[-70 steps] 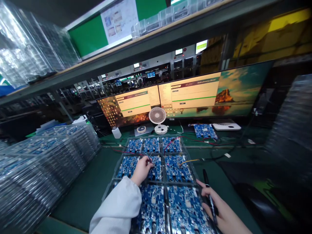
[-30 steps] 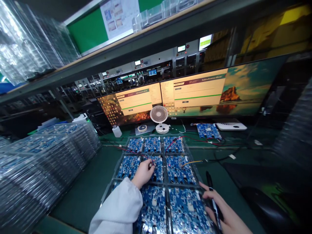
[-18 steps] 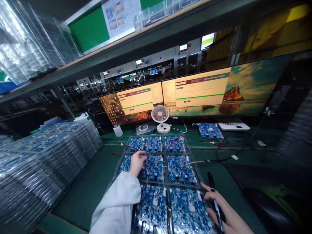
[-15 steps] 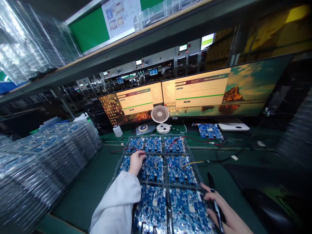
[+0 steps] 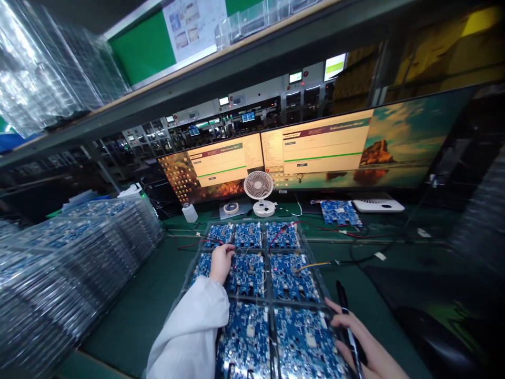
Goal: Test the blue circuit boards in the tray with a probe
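Blue circuit boards [image 5: 246,273] lie in the compartments of a clear plastic tray [image 5: 269,301] in front of me. My left hand [image 5: 222,261], in a white sleeve, is over the middle row, its fingers pinched at the upper left of a board; thin wires run close by, and what the fingertips grip is hidden. My right hand [image 5: 357,337] is closed around a black marker pen [image 5: 346,310] at the tray's right edge. A yellow-and-black cable [image 5: 313,265] reaches the right middle board, and a red wire [image 5: 276,234] crosses the back right board.
Tall stacks of board-filled trays [image 5: 90,263] stand on the left. Two monitors [image 5: 315,147], a white fan [image 5: 259,192] and a white bottle [image 5: 190,212] line the back. Another board [image 5: 340,212] lies at the back right. A black mouse [image 5: 430,337] is at right. A shelf [image 5: 221,58] hangs overhead.
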`<state>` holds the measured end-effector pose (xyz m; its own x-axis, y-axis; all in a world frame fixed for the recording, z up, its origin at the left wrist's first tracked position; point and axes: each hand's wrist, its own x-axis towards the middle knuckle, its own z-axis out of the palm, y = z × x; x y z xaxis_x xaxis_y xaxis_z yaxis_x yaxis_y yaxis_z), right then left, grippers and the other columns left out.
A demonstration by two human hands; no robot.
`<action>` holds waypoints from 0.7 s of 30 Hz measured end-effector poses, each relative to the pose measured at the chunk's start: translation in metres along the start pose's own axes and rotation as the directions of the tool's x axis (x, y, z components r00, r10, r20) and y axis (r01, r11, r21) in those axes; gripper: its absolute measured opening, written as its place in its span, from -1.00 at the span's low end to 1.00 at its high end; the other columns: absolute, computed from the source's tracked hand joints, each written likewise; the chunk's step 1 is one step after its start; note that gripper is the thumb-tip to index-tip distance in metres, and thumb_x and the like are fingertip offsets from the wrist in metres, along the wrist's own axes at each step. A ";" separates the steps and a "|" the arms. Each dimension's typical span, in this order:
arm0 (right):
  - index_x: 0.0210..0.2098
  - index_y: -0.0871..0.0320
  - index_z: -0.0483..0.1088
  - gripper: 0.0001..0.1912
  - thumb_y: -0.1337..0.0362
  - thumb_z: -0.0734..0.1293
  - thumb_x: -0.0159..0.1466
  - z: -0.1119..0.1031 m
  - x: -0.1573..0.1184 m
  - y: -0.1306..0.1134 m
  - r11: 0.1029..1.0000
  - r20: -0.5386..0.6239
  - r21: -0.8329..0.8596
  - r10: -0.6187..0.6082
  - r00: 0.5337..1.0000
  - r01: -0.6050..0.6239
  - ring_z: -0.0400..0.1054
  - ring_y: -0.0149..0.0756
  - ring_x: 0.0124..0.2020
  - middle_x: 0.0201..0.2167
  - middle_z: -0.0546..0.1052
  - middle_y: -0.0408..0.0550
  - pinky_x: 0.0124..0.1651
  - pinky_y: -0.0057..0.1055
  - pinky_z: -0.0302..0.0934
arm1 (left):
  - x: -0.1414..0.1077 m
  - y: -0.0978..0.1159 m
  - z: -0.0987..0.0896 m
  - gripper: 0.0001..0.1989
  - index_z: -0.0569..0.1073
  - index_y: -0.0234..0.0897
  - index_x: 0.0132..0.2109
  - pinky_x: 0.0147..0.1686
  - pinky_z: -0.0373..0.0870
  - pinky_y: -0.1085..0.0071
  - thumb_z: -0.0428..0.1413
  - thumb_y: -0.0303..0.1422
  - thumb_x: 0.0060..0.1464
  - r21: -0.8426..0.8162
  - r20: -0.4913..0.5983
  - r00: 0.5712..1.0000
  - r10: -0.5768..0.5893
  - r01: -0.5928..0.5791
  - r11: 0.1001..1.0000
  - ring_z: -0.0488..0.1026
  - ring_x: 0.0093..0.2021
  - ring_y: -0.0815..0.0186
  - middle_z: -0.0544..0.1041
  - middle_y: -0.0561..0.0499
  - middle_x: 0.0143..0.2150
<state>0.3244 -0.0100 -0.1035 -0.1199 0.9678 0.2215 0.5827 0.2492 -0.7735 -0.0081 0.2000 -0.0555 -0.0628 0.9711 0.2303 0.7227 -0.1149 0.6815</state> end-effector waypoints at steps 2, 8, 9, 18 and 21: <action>-0.09 0.04 0.29 -0.67 -0.01 0.13 0.33 0.000 0.000 0.000 1.000 -0.008 0.002 -0.002 1.000 0.002 0.08 -0.23 0.24 0.25 0.16 0.03 0.22 -0.20 0.09 | 0.000 0.000 0.001 -0.80 0.56 -0.29 -0.23 -0.06 0.38 0.38 0.12 -0.57 0.00 0.013 0.009 1.000 0.005 -0.005 1.000 0.50 -0.25 0.34 0.58 -0.04 -0.26; -0.10 0.05 0.30 -0.67 -0.01 0.14 0.32 -0.001 0.001 -0.002 1.000 -0.010 -0.003 -0.005 1.000 0.005 0.10 -0.22 0.23 0.24 0.18 0.02 0.20 -0.24 0.11 | 0.000 -0.001 0.003 -0.81 0.54 -0.28 -0.24 -0.06 0.36 0.40 0.13 -0.58 -0.01 0.072 0.011 0.999 0.039 -0.040 0.997 0.46 -0.24 0.36 0.55 -0.01 -0.26; -0.10 0.05 0.29 -0.67 -0.02 0.13 0.32 -0.001 0.001 -0.002 1.000 -0.008 -0.009 -0.004 1.000 0.004 0.10 -0.23 0.23 0.24 0.17 0.02 0.20 -0.23 0.10 | 0.000 -0.001 0.003 -0.81 0.54 -0.28 -0.24 -0.06 0.35 0.40 0.13 -0.57 -0.02 0.088 0.013 0.999 0.044 -0.045 0.995 0.45 -0.23 0.36 0.55 -0.01 -0.25; -0.09 0.03 0.29 -0.65 -0.05 0.13 0.31 -0.002 0.002 0.000 0.999 0.005 -0.037 0.002 1.000 -0.002 0.09 -0.23 0.24 0.25 0.16 0.02 0.20 -0.16 0.08 | -0.017 0.014 -0.008 -0.75 0.49 -0.28 -0.10 0.02 0.22 0.22 0.13 -0.40 0.03 0.325 -0.058 0.997 0.054 -0.032 0.945 0.29 -0.02 0.13 0.40 -0.15 -0.11; -0.14 0.04 0.34 -0.65 -0.05 0.16 0.30 -0.003 0.004 -0.008 0.999 -0.034 -0.033 -0.033 0.999 0.032 0.15 -0.23 0.20 0.21 0.24 0.02 0.17 -0.21 0.12 | -0.024 0.025 -0.019 -0.77 0.49 -0.24 -0.20 0.05 0.14 0.11 0.16 -0.23 0.01 0.511 -0.106 0.993 0.054 0.008 0.860 0.22 0.05 0.04 0.32 -0.17 -0.01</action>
<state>0.3219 -0.0080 -0.0947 -0.1119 0.9572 0.2669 0.6047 0.2788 -0.7461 -0.0020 0.1699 -0.0304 -0.0968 0.9357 0.3393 0.9723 0.0161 0.2330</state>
